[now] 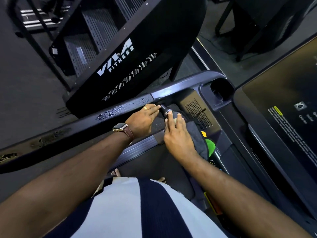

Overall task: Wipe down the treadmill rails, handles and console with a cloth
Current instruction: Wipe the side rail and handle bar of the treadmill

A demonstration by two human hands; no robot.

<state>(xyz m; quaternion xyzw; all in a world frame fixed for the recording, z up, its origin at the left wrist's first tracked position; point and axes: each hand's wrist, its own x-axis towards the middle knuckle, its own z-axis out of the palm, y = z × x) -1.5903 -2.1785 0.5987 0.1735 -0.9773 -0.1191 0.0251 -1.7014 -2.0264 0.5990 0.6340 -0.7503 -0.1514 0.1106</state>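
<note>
Where the long dark treadmill handrail (77, 133) runs up into the console moulding, a round black cup holder (223, 93) is sunk in just past the handrail's far end. Its inside is in deep shadow, and I cannot tell whether it holds anything. Clear droplets (109, 114) bead on the handrail's top.

The left hand (142, 118), with a brown-strapped wristwatch (120, 127) and a gold ring (145, 107), lies just inside the handrail. Its fingers are straight and together, the tips touching a short black cylindrical piece with a pale band (164, 109). Its thumb is hidden.

The right hand (178, 136) lies a little further in from the handrail. Its fingers are spread and nearly straight, flat on a grey cloth (197, 136), and its index fingertip rests on the same black piece. The cloth is draped over the console's edge near the handrail's far end, much of it covered by the hand.

What the black piece belongs to is hard to make out. A green and yellow patch (210, 146) shows beside the cloth on the side away from the handrail, and I cannot tell whether it is fabric or a button. The dark console screen (283, 93), well apart from the handrail, is cut off at the right edge, and its print is too small to read.
</note>
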